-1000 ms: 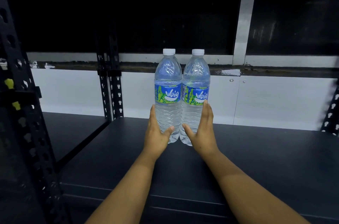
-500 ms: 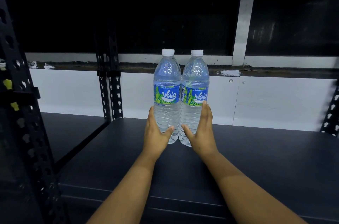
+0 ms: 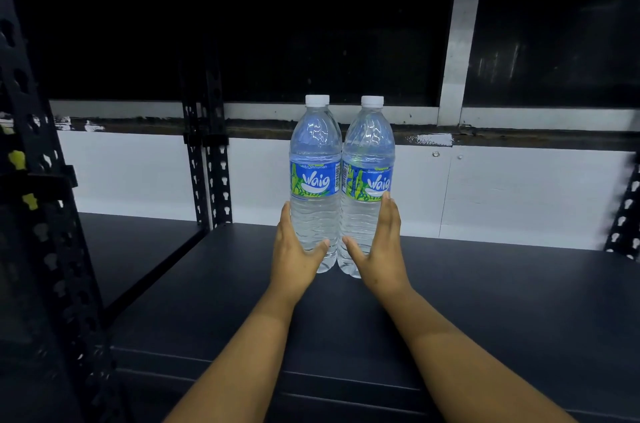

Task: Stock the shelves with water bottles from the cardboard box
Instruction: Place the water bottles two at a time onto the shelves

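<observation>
Fingers: those of the left hand [image 3: 294, 246] lay straight up the outer side of the left bottle [image 3: 314, 180], thumb hooked across its front; those of the right hand [image 3: 381, 249] ran straight up the outer side of the right bottle [image 3: 367, 180], thumb across its front. Each hand cupped its own bottle.
Shelf: a dark, flat shelf board [image 3: 485, 301] carried both bottles, which stood upright near its middle, set back from the front edge.
Uprights: black perforated steel posts [image 3: 207, 163] rose at the left rear; another post [image 3: 38, 214] stood close at the left edge of view.
Wall: a white panel [image 3: 519, 194] ran behind the shelf, with dark panes above it.
Bottles: two clear plastic bottles stood side by side, touching, both filled with water up to the shoulder.
Labels: blue and green bands reading "Waig" wrapped each bottle; the right fingertips [image 3: 387, 196] reached the lower edge of the right label.
Caps: white screw caps [image 3: 317, 99] were on both bottles.
</observation>
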Available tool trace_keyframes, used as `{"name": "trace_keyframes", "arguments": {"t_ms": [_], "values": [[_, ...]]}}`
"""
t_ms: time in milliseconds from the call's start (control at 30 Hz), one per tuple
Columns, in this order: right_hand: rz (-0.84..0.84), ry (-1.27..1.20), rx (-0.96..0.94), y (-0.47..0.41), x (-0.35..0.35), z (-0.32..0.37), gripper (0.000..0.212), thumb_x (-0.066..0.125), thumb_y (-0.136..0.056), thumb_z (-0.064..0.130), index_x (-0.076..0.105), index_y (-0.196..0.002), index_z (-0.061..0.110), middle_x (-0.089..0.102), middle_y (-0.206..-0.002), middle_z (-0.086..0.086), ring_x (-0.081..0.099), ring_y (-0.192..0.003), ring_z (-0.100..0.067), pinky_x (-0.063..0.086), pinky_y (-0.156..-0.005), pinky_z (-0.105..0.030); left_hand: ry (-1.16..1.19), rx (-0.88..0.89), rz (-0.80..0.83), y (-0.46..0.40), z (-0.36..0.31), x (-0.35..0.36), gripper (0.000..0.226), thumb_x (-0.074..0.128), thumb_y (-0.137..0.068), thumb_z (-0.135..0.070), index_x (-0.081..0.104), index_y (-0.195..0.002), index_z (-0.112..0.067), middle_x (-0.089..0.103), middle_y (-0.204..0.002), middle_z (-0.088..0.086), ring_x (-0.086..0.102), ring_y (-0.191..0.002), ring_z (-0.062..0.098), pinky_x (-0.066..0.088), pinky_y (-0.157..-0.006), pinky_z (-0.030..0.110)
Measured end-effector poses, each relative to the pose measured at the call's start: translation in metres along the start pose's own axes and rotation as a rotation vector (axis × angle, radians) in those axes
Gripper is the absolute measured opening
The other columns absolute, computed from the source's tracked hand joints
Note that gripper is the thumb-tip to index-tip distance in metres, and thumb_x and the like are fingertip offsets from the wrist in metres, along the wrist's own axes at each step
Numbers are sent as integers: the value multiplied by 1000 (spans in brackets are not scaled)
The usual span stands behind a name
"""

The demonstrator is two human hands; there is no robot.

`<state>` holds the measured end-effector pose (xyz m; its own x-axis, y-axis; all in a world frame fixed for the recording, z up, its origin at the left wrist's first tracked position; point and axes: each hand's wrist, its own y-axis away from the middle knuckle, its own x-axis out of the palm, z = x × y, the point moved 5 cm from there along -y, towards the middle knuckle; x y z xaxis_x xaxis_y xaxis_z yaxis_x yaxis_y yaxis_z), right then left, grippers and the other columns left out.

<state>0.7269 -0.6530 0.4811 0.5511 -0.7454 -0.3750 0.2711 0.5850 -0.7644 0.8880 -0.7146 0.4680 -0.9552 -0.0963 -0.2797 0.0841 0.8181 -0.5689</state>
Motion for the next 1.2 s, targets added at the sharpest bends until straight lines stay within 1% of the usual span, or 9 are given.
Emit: {"name": "trace_keyframes", "arguments": {"t_ms": [100,233,433,500,633,767,833,1033,1200], "values": [[1,-8,-5,0,1,-1,98,73,-85,21,5,-155,11,7,-161,-13,6,-150,-20,14,-115,-26,-41,-2,-20,0,-1,1,108,85,-72,-27,15,-154,-18,33,-151,6,33,-140,20,34,-112,37],[-42,29,-1,-2,0,-4,100,76,-83,23,6,-155,12,14,-160,-15,14,-148,-27,19,-116,-33,-18,7,2,-1,2,0,105,84,-73,-25,17,-153,-23,40,-151,-3,42,-136,17,43,-107,44],[-109,75,32,0,-1,1,104,80,-78,28,5,-149,34,25,-154,-17,32,-138,-35,32,-109,-47,-4,8,6,-1,2,0,105,83,-72,-25,16,-153,-26,39,-151,-4,41,-136,17,42,-107,46],[-74,4,38,2,-2,0,102,73,-78,35,5,-153,28,23,-155,-14,28,-140,-30,30,-110,-42,-1,7,10,-1,2,1,106,82,-73,-22,14,-154,-22,37,-152,-1,38,-138,17,40,-110,44],[-5,-136,5,4,-2,1,93,57,-78,24,5,-155,22,14,-158,-12,13,-146,-13,17,-107,-7,20,3,40,0,3,3,107,80,-75,-18,9,-156,-22,34,-154,0,37,-139,16,39,-112,42],[-56,-74,-12,2,-9,-1,103,68,-80,24,-5,-147,52,30,-145,-14,34,-134,-23,32,-104,-29,33,-5,51,-1,5,3,106,80,-76,-19,9,-155,-25,36,-153,-3,41,-137,15,41,-110,43],[-60,-52,4,1,-10,-4,108,75,-79,23,-5,-143,59,32,-141,-15,37,-128,-25,32,-102,-31,41,-6,53,-1,5,2,106,80,-76,-18,10,-155,-25,37,-152,-2,42,-136,15,41,-110,42],[-10,-146,-15,4,-4,0,92,63,-79,18,7,-151,36,21,-154,-14,22,-143,-17,19,-100,2,72,-7,75,1,6,2,102,78,-78,-17,11,-154,-28,41,-150,-6,45,-134,12,41,-110,41],[-35,-97,-19,3,-10,1,99,65,-78,29,-1,-145,57,29,-143,-14,40,-130,-25,35,-104,-31,119,-44,119,2,6,2,98,71,-84,-9,6,-155,-31,41,-151,-8,44,-135,8,38,-113,40]]}}
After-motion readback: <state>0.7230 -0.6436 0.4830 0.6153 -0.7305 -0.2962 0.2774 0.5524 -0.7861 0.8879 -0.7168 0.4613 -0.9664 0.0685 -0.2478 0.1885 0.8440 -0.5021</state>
